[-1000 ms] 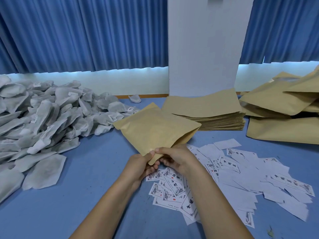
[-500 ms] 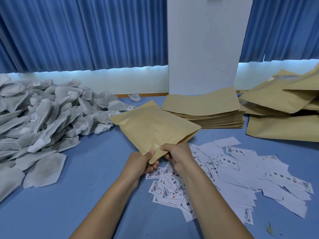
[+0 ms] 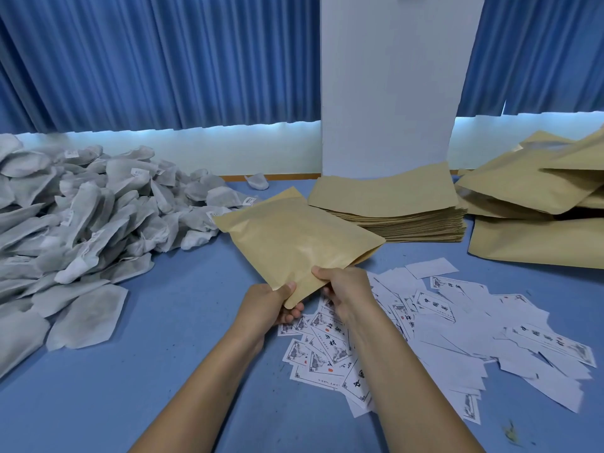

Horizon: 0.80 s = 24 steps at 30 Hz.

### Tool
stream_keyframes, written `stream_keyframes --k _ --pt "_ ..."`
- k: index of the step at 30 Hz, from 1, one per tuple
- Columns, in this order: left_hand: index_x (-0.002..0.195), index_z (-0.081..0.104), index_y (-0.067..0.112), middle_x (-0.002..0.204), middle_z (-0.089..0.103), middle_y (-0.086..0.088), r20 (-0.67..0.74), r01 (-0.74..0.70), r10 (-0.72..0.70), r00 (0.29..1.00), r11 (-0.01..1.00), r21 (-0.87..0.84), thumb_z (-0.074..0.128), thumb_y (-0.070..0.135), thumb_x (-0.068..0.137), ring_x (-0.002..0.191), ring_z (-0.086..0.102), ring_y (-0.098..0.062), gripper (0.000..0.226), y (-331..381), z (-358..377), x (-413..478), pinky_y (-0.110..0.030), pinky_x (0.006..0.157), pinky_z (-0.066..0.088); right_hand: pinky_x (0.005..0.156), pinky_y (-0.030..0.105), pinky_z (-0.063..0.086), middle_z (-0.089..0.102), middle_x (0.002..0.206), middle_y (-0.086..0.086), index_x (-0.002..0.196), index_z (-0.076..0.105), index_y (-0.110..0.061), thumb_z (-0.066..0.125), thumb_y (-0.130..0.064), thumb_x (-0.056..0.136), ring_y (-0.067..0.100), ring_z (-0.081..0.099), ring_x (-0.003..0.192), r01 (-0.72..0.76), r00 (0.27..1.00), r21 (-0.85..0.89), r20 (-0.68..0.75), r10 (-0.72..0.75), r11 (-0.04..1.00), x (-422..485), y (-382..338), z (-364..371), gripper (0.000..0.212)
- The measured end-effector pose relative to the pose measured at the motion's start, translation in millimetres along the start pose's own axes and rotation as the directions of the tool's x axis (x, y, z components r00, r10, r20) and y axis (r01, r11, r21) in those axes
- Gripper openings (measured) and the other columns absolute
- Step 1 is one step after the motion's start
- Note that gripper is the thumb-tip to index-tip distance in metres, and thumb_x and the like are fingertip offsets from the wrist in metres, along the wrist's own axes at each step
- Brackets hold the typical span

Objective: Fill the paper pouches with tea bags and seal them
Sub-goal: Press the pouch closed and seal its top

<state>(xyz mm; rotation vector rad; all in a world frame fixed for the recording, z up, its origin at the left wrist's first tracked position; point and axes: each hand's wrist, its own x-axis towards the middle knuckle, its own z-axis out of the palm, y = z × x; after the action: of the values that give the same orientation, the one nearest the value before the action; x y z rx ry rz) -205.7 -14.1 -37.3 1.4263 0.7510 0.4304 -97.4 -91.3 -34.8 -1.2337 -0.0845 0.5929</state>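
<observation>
A brown paper pouch point(image 3: 294, 240) is held tilted above the blue table point(image 3: 183, 322), its near corner pointing at me. My left hand point(image 3: 271, 304) pinches that near corner, thumb on top. My right hand point(image 3: 343, 289) grips the near right edge a little further along. A big heap of grey-white tea bags point(image 3: 81, 223) covers the left side of the table. A flat stack of empty brown pouches point(image 3: 392, 204) lies behind the held pouch.
Printed paper labels point(image 3: 425, 322) are scattered under and right of my hands. Filled brown pouches point(image 3: 539, 204) are piled at the far right. A white pillar point(image 3: 392, 83) and blue curtains stand behind the table. One stray tea bag point(image 3: 257, 182) lies at the back edge.
My two hands have drawn apart along the pouch's near edge, the right hand sliding rightward. The pouch has shifted slightly left and away.
</observation>
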Motion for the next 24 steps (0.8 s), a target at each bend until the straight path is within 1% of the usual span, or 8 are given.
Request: stream_keyframes --k 2,7,9,12,15,17,21,24 --pt "0.080 0.062 -0.001 0.058 0.066 -0.008 0.000 0.001 -0.001 1.000 1.000 -0.006 0.055 0.017 0.097 0.045 0.057 -0.012 0.026 0.4 -1.0 -0.1 -0.018 0.046 0.049 0.041 0.016 0.039 0.064 0.083 0.006 0.105 0.058 -0.002 0.067 0.004 0.081 0.014 0.055 0.062 -0.003 1.000 0.037 -0.012 0.004 0.999 1.2 -1.0 -1.3 0.026" --pt "0.084 0.062 -0.002 0.060 0.066 -0.009 0.020 0.019 -0.020 1.000 1.000 0.002 0.055 0.017 0.096 0.046 0.057 -0.012 0.023 0.2 -1.3 -1.0 -0.017 0.046 0.049 0.038 0.014 0.035 0.057 0.067 0.002 0.086 0.061 -0.004 0.068 0.005 0.080 0.010 0.043 0.050 -0.025 0.997 0.023 -0.074 0.026 0.999 5.8 -3.9 -7.4 0.013" --pt "0.084 0.062 -0.002 0.060 0.067 -0.009 0.024 0.026 -0.026 0.999 1.000 0.008 0.056 0.017 0.096 0.046 0.057 -0.013 0.023 0.1 -0.5 -1.0 -0.017 0.046 0.049 0.040 0.016 0.033 0.056 0.068 0.004 0.083 0.059 -0.004 0.067 0.006 0.080 0.013 0.042 0.052 -0.045 0.997 0.036 -0.062 0.047 0.998 6.9 -3.5 -8.2 0.013" --pt "0.083 0.062 -0.001 0.059 0.067 -0.009 0.033 0.038 -0.037 0.999 0.999 -0.010 0.056 0.016 0.096 0.046 0.058 -0.012 0.022 1.1 -1.2 -1.0 -0.017 0.046 0.049 0.047 0.020 0.036 0.060 0.078 0.005 0.090 0.061 -0.005 0.065 0.003 0.083 0.015 0.051 0.063 -0.047 0.997 0.096 -0.059 0.053 0.994 7.3 -3.4 -8.3 0.012" --pt "0.084 0.062 0.000 0.061 0.067 -0.009 0.050 0.054 -0.054 0.997 0.998 -0.010 0.057 0.016 0.096 0.046 0.058 -0.013 0.021 1.7 -2.9 -1.8 -0.017 0.046 0.049 0.036 0.015 0.034 0.058 0.067 0.002 0.076 0.061 -0.007 0.070 -0.002 0.081 0.010 0.046 0.050 -0.037 0.992 0.060 -0.121 0.045 0.997 9.0 -5.5 -12.1 0.012" --pt "0.083 0.063 -0.001 0.061 0.068 -0.009 0.050 0.062 -0.062 0.997 0.998 0.010 0.057 0.017 0.096 0.047 0.058 -0.013 0.023 1.6 -3.3 -1.9 -0.017 0.047 0.050 0.035 0.015 0.031 0.053 0.061 0.002 0.071 0.058 -0.007 0.072 -0.004 0.080 0.011 0.042 0.044 -0.045 0.989 0.013 -0.141 0.047 0.999 10.7 -5.8 -14.7 0.017" --pt "0.084 0.063 -0.001 0.062 0.068 -0.009 0.065 0.083 -0.084 0.994 0.996 0.029 0.058 0.018 0.095 0.048 0.060 -0.013 0.023 2.0 -2.4 -1.9 -0.017 0.048 0.050 0.048 0.022 0.039 0.057 0.067 0.004 0.071 0.058 -0.007 0.069 -0.004 0.082 0.015 0.048 0.054 -0.028 0.988 0.075 -0.151 0.039 0.997 11.1 -3.1 -13.1 0.016" --pt "0.088 0.062 -0.001 0.062 0.068 -0.009 0.090 0.110 -0.113 0.990 0.993 0.041 0.059 0.019 0.095 0.049 0.059 -0.014 0.022 4.0 -5.1 -1.6 -0.018 0.047 0.049 0.051 0.026 0.038 0.057 0.064 0.003 0.066 0.059 -0.008 0.071 -0.006 0.082 0.016 0.047 0.054 0.006 0.979 0.073 -0.203 0.009 0.997 12.7 -3.1 -14.5 0.020"
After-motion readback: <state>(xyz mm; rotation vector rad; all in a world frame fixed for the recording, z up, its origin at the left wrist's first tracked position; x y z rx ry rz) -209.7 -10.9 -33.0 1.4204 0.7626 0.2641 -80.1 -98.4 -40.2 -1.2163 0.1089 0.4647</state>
